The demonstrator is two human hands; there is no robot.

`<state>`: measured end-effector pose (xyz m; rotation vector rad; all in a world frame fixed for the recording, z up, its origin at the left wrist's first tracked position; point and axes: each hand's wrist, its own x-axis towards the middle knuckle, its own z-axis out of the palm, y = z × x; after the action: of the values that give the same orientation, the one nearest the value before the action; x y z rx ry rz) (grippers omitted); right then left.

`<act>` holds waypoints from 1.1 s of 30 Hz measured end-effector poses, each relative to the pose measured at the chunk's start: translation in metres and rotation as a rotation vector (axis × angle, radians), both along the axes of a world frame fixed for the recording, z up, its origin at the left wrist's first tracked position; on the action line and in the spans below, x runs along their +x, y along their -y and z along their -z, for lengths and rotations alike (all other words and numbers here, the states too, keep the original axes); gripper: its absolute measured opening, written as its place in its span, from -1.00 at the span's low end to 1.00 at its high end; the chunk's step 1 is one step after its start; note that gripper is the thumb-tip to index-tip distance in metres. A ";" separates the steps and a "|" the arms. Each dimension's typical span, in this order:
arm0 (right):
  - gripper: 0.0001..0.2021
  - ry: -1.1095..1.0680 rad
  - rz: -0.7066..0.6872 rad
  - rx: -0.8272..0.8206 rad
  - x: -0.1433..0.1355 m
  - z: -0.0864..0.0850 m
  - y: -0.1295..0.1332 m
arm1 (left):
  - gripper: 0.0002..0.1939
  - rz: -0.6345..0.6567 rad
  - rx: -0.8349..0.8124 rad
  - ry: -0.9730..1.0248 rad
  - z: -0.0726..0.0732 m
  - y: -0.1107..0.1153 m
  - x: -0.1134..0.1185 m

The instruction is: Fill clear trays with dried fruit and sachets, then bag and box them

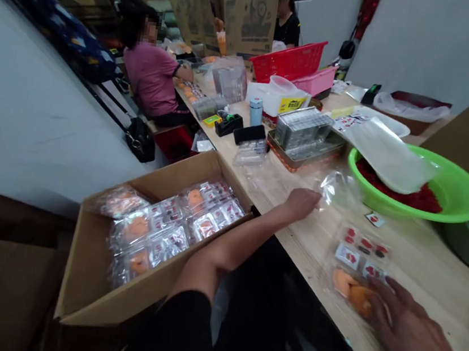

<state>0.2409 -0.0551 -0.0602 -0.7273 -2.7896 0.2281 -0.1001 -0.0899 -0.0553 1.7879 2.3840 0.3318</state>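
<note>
My left hand is closed on the edge of a clear plastic bag, held over the wooden table. Blurred fingers of my right hand rest on the near end of a clear plastic tray. Inside that tray lie orange pieces, small printed cards and red and dark round bits. A loose little card is beyond the tray. To the left of my arm, a cardboard box holds several wrapped packs with similar contents.
A green basin of red material carries a white tray. Stacked clear cases stand in a tin, near a phone, tape dispenser and blue bottle. Two people sit farther along the table, one in a pink shirt.
</note>
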 end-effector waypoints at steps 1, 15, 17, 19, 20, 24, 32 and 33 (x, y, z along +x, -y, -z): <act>-0.57 -0.003 0.002 -0.011 -0.008 -0.003 -0.005 | -0.77 -0.034 0.065 0.110 0.003 0.001 0.009; -0.64 -0.336 -0.182 -0.814 -0.178 -0.040 -0.019 | -0.37 -0.132 0.937 1.355 -0.031 0.041 0.039; -0.62 -0.387 -0.226 -1.023 -0.176 -0.045 -0.017 | -0.38 -0.113 0.947 1.419 -0.032 0.046 0.034; -0.59 -0.402 -0.194 -1.165 -0.173 -0.045 -0.016 | -0.37 -0.078 0.919 1.478 -0.030 0.048 0.033; -0.59 -0.395 -0.180 -1.210 -0.171 -0.044 -0.016 | -0.36 -0.061 0.903 1.502 -0.028 0.048 0.032; -0.64 -0.354 -0.078 -0.991 -0.165 -0.041 -0.024 | -0.50 -0.010 0.878 1.384 -0.023 0.047 0.026; -0.86 -0.066 -0.071 0.256 -0.167 -0.062 -0.006 | -0.38 -0.193 0.673 -0.106 -0.036 0.074 0.046; -0.84 -0.022 -0.146 0.296 -0.167 -0.061 0.003 | -0.48 -0.206 0.689 -0.219 -0.034 0.080 0.050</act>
<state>0.0740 -0.0577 0.0007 -0.4482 -2.7709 -0.1485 -0.0504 -0.1697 -0.0218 1.8856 2.8444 1.1601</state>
